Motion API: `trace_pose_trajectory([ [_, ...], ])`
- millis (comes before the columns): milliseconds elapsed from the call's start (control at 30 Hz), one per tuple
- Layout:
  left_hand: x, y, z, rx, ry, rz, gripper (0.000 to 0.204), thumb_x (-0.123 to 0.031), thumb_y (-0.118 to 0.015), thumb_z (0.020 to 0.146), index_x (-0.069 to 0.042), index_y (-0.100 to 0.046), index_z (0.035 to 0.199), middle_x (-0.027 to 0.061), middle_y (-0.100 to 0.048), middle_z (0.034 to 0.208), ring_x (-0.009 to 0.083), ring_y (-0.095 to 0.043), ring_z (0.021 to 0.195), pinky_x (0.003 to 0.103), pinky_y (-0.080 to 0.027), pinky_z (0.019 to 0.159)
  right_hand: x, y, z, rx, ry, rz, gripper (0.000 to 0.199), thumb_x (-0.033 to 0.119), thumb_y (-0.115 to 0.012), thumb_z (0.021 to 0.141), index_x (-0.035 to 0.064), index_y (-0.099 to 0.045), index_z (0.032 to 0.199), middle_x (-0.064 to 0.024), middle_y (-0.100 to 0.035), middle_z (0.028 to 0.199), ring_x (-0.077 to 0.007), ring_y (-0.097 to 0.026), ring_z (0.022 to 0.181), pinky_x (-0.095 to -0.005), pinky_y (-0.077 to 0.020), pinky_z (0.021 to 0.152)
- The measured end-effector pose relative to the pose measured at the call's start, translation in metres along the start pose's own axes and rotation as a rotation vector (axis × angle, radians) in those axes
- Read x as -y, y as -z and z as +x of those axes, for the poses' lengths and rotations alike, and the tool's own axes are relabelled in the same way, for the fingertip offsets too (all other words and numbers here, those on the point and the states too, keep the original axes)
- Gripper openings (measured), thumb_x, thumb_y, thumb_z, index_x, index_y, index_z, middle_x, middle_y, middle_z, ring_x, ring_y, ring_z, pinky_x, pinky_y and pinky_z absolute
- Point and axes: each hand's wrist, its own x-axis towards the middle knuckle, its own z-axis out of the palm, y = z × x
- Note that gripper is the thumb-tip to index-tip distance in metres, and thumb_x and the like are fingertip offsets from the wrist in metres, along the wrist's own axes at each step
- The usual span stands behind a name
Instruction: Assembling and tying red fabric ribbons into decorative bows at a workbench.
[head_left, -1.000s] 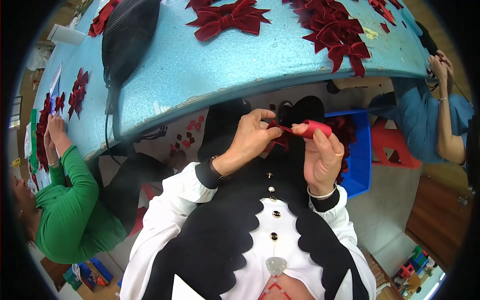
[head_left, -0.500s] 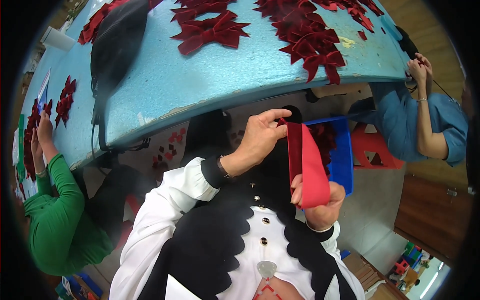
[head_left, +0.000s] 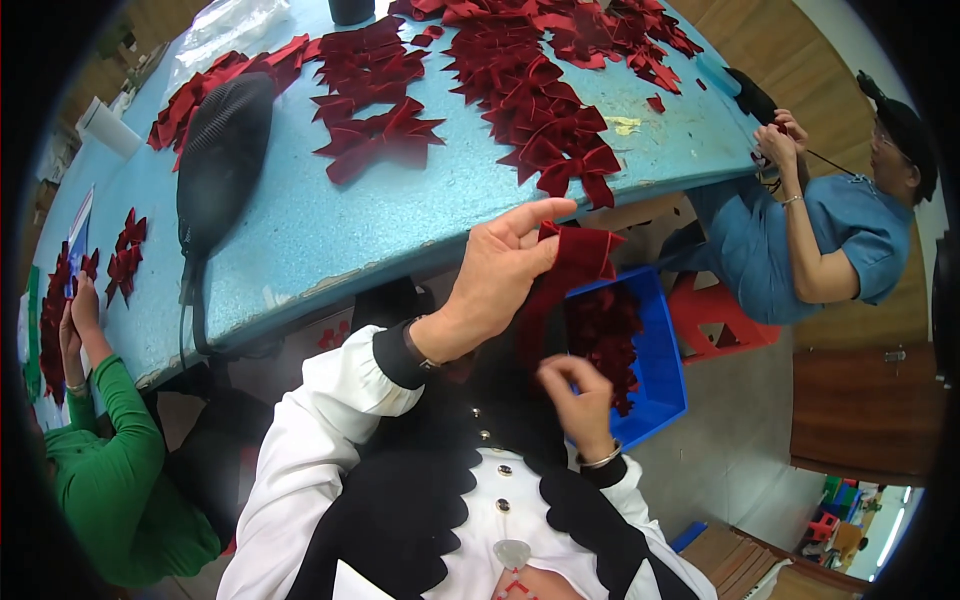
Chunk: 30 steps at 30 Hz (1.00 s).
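Note:
My left hand [head_left: 488, 280] pinches a dark red velvet ribbon [head_left: 582, 258] between thumb and forefinger, just in front of the table's edge. One end of the ribbon folds out to the right with a cut tip, and a darker length hangs below the fingers. By that lower length is my right hand [head_left: 582, 402], its fingers curled together; the ribbon's end at the fingertips is blurred. Dark red velvet bows [head_left: 568, 155] lie in a long overlapping row on the table beyond. More dark red pieces [head_left: 604, 345] fill a blue bin [head_left: 655, 375] to the right of my hands.
The light blue table [head_left: 290, 240] curves across in front, carrying a black bag-like object [head_left: 228, 160] and a white cup [head_left: 108, 128]. A person in green [head_left: 120, 470] works at the left, one in blue [head_left: 800, 240] at the right. A red stool [head_left: 715, 320] stands behind the bin.
The ribbon's bright red underside, facing me before, no longer shows. My right hand has come left and its fingers have curled in. The view has shifted, showing more of the table and bin.

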Motion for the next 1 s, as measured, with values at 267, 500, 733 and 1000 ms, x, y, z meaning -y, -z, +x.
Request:
trace_pose_trajectory([
  [267,0.002,0.000,-0.025,0.059,-0.045,0.073,0.038,-0.002,-0.055,0.088,0.002,-0.047,0.125,0.0089,-0.065,0.098,0.0093,-0.062,0.088,0.021,-0.050,0.077,0.056,-0.011,0.047,-0.122,0.327,0.527,0.025,0.009,-0.064,0.084,-0.0053,-0.057,0.102,-0.0090,-0.060,0.105,-0.0147,-0.057,0.093,-0.0266,-0.0426,0.086],
  [500,0.001,0.019,-0.036,-0.031,-0.044,0.321,0.033,-0.002,-0.053,0.088,0.004,-0.051,0.121,0.0114,-0.065,0.101,0.0112,-0.062,0.088,0.022,-0.051,0.075,0.045,-0.029,0.046,0.152,0.058,0.685,0.029,0.013,-0.062,0.086,-0.0065,-0.057,0.107,-0.0125,-0.063,0.103,-0.0181,-0.060,0.096,-0.0296,-0.0446,0.088],
  [733,0.010,0.033,-0.036,-0.059,0.057,0.375,0.032,-0.001,-0.053,0.088,0.005,-0.051,0.120,0.0090,-0.065,0.096,0.0093,-0.061,0.084,0.020,-0.050,0.073,0.048,-0.037,0.042,0.161,-0.061,0.750,0.025,0.008,-0.054,0.089,-0.0059,-0.057,0.109,-0.0121,-0.064,0.098,-0.0178,-0.063,0.088,-0.0298,-0.0477,0.084],
  [1000,0.001,0.033,-0.033,-0.095,0.261,0.351,0.033,-0.006,-0.052,0.087,0.005,-0.053,0.118,0.0062,-0.063,0.092,0.0075,-0.057,0.082,0.020,-0.045,0.073,0.054,-0.041,0.044,0.180,-0.167,0.829,0.024,0.007,-0.054,0.088,-0.0051,-0.057,0.108,-0.0108,-0.065,0.096,-0.0169,-0.064,0.083,-0.0298,-0.0507,0.077],
])
